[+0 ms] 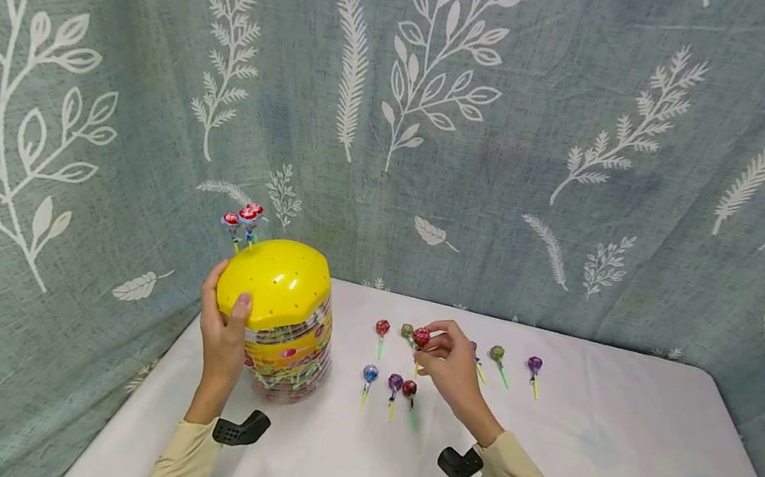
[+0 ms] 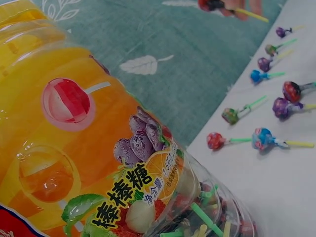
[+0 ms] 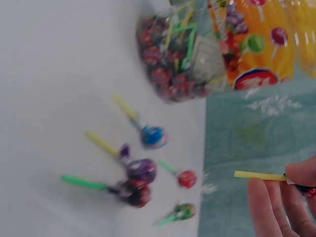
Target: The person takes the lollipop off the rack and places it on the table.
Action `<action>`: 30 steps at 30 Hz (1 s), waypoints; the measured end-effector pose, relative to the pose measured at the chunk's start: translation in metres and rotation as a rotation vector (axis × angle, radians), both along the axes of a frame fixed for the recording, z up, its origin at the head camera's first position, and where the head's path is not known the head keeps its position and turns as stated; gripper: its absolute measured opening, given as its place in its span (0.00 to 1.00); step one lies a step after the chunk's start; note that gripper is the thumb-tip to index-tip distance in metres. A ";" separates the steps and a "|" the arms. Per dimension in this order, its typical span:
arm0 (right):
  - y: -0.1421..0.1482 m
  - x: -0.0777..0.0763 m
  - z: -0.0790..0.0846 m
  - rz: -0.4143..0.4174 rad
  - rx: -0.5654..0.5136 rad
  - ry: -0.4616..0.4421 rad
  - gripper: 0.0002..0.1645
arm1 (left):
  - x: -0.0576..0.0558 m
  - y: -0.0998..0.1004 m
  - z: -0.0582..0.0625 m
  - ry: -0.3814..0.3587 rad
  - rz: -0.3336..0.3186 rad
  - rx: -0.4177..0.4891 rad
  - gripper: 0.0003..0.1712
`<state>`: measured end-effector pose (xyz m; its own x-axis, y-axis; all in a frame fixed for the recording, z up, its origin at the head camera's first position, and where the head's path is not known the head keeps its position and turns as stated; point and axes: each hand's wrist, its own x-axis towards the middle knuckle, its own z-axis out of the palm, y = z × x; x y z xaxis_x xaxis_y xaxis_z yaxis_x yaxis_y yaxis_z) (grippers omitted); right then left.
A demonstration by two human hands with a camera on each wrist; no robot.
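Note:
A clear plastic jar (image 1: 290,354) with a yellow lid (image 1: 275,280) stands on the left, tilted a little. My left hand (image 1: 226,330) grips it at the lid, thumb on the near side. Small holes dot the lid, and three lollipops (image 1: 248,214) with red tops stick up from its far left. Between thumb and fingers, my right hand (image 1: 450,366) pinches a dark red lollipop (image 1: 421,336) above the table; its yellow stick (image 3: 259,175) points out from the hand. More lollipops with green and yellow sticks show through the jar's lower wall (image 2: 207,212).
On the white table (image 1: 541,468) lie several wrapped lollipops in two loose rows, among them a blue one (image 1: 370,373), a purple one (image 1: 534,365) and a green one (image 1: 497,353). A leaf-patterned curtain (image 1: 501,165) hangs behind the table.

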<state>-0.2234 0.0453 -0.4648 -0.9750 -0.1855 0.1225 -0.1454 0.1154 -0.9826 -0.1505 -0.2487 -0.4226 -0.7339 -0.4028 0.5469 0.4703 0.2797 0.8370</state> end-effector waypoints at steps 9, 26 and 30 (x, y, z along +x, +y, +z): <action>0.015 -0.003 -0.030 -0.104 0.083 -0.134 0.23 | -0.002 0.001 0.001 0.019 0.022 -0.004 0.35; 0.038 -0.002 -0.080 -0.125 0.370 -0.177 0.23 | -0.004 0.002 0.000 0.029 0.004 0.015 0.35; 0.038 -0.002 -0.084 -0.111 0.405 -0.200 0.23 | -0.005 0.002 -0.001 0.024 0.008 0.011 0.35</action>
